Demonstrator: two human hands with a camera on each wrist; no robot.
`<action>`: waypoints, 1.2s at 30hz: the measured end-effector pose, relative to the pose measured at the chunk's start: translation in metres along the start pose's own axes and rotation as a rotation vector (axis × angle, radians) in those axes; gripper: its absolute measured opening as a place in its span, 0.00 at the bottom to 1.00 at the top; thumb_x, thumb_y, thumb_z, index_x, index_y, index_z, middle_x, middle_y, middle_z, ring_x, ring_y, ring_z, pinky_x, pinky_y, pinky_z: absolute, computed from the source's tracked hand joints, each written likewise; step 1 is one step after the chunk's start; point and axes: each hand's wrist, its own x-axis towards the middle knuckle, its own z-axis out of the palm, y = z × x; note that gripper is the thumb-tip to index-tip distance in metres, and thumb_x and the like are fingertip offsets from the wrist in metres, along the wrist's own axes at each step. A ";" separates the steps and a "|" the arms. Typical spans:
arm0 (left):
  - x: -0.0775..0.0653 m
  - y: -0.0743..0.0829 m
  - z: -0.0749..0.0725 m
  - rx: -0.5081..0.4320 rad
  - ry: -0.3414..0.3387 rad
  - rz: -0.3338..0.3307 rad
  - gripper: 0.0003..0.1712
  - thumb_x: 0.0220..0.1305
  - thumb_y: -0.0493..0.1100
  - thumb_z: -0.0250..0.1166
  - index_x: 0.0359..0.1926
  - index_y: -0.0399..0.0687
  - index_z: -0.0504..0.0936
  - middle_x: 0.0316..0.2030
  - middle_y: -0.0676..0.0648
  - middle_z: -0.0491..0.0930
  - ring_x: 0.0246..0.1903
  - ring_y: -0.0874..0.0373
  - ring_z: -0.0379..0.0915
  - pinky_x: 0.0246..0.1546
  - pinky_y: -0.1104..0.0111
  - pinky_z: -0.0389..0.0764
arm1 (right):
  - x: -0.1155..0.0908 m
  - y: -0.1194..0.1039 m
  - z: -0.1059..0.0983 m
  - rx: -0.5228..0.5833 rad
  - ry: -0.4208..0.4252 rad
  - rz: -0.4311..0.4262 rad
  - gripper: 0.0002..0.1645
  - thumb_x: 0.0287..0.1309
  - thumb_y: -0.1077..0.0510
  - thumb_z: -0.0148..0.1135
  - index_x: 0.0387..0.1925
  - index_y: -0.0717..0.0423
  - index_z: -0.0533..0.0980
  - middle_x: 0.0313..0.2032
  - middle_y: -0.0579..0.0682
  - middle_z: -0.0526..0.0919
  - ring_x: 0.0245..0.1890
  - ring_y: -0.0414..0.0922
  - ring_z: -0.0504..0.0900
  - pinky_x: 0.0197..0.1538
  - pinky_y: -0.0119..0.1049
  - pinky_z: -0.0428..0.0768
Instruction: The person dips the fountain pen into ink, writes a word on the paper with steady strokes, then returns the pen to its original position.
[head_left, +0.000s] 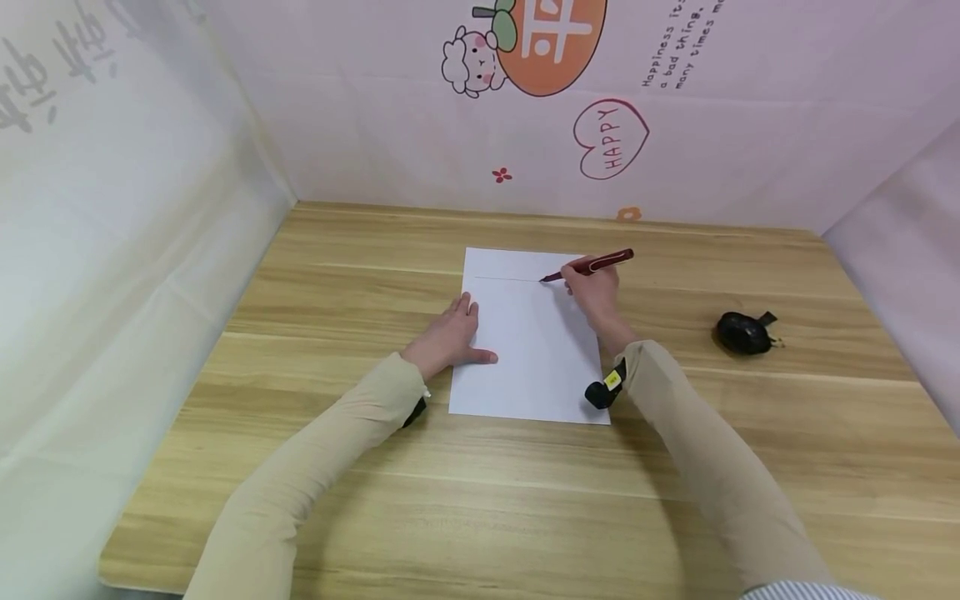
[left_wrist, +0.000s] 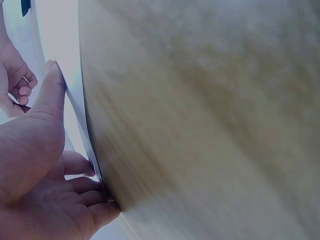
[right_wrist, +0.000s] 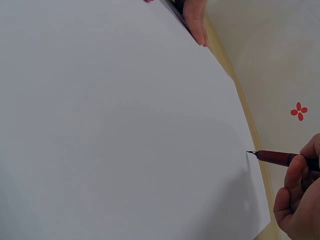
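Observation:
A white sheet of paper (head_left: 525, 358) lies on the wooden table. Near its top edge runs a thin straight line (head_left: 502, 278). My right hand (head_left: 597, 292) pinches a dark red fountain pen (head_left: 611, 259), whose nib is at the line's right end. The right wrist view shows the fountain pen (right_wrist: 275, 157) and its metal nib close to the paper (right_wrist: 125, 125), with the curled right hand (right_wrist: 302, 200) behind. My left hand (head_left: 450, 337) rests on the paper's left edge, thumb spread over the sheet. In the left wrist view the left hand (left_wrist: 45, 165) has extended fingers.
A small black object (head_left: 742, 333), its kind unclear, lies on the table at the right. The wooden table (head_left: 360, 500) ends at a white printed cloth (head_left: 375, 125) behind, with more cloth at both sides. A black wrist camera (head_left: 603, 390) hangs over the paper's lower right corner.

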 end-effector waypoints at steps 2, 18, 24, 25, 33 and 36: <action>0.000 0.000 0.000 -0.003 0.000 0.000 0.59 0.55 0.66 0.61 0.71 0.32 0.46 0.73 0.33 0.37 0.73 0.42 0.35 0.73 0.58 0.48 | 0.000 0.000 -0.002 -0.003 -0.001 0.003 0.09 0.56 0.57 0.59 0.38 0.57 0.76 0.26 0.45 0.77 0.22 0.36 0.75 0.26 0.24 0.74; 0.000 0.000 0.000 0.000 0.003 0.009 0.58 0.56 0.66 0.61 0.71 0.32 0.46 0.73 0.33 0.38 0.73 0.42 0.36 0.73 0.57 0.49 | 0.001 -0.001 -0.011 -0.064 0.012 -0.013 0.12 0.58 0.57 0.58 0.41 0.59 0.75 0.28 0.47 0.78 0.22 0.36 0.76 0.27 0.24 0.74; 0.000 0.000 0.000 0.002 0.007 0.008 0.58 0.56 0.66 0.61 0.71 0.32 0.47 0.73 0.33 0.39 0.73 0.42 0.37 0.73 0.57 0.49 | -0.002 -0.002 -0.014 -0.058 0.016 0.000 0.13 0.58 0.56 0.57 0.42 0.59 0.75 0.31 0.50 0.78 0.26 0.39 0.76 0.28 0.25 0.74; -0.001 0.000 0.000 0.003 0.008 0.009 0.58 0.56 0.66 0.61 0.71 0.32 0.47 0.73 0.33 0.39 0.73 0.42 0.37 0.73 0.57 0.49 | -0.002 -0.002 -0.015 -0.059 0.018 0.001 0.13 0.58 0.57 0.57 0.43 0.59 0.76 0.31 0.50 0.78 0.26 0.40 0.76 0.28 0.25 0.74; -0.003 0.000 0.000 0.006 0.017 0.036 0.58 0.57 0.65 0.61 0.70 0.29 0.46 0.72 0.31 0.39 0.73 0.40 0.37 0.73 0.59 0.48 | 0.000 0.001 -0.021 -0.072 0.025 0.016 0.15 0.59 0.55 0.57 0.45 0.58 0.74 0.33 0.50 0.78 0.26 0.38 0.76 0.29 0.25 0.74; -0.003 0.000 0.000 0.015 0.019 0.041 0.58 0.57 0.65 0.60 0.70 0.28 0.46 0.72 0.30 0.39 0.73 0.40 0.37 0.73 0.59 0.48 | 0.000 0.002 -0.023 -0.067 0.025 0.016 0.14 0.59 0.55 0.57 0.44 0.57 0.74 0.32 0.49 0.78 0.26 0.38 0.76 0.29 0.25 0.75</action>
